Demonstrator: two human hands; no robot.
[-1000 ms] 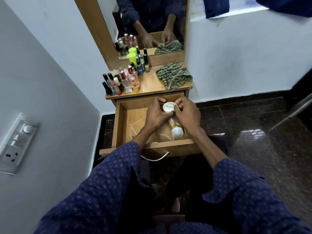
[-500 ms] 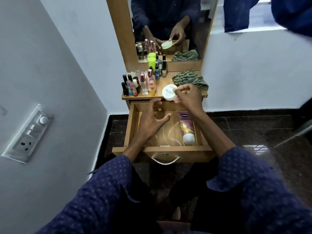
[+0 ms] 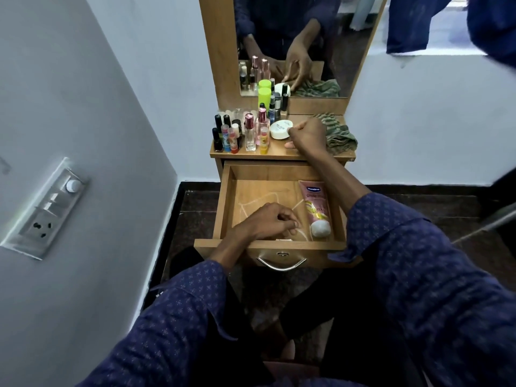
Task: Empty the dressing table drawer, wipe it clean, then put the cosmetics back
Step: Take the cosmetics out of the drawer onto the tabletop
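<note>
The wooden drawer (image 3: 226,202) stands pulled open below the dressing table top (image 3: 282,153). A pink lotion tube (image 3: 317,210) lies along the drawer's right side, white cap toward me. A round white jar (image 3: 280,129) sits on the table top beside the bottles. My right hand (image 3: 308,135) rests on the top just right of the jar, fingertips at its edge and thumb on the wood, apart from the jar. My left hand (image 3: 265,222) is down in the drawer's front part with its fingers curled; whether they hold anything is hidden.
Several small bottles and tubes (image 3: 243,132) crowd the left of the table top. A green striped cloth (image 3: 339,135) lies bunched at its right. Behind stands a mirror (image 3: 296,37). A wall with a switch panel (image 3: 44,208) is close on the left.
My right hand carried the white jar from the drawer up onto the table top and set it beside the bottles. My left hand dropped to the drawer's front and curled its fingers.
</note>
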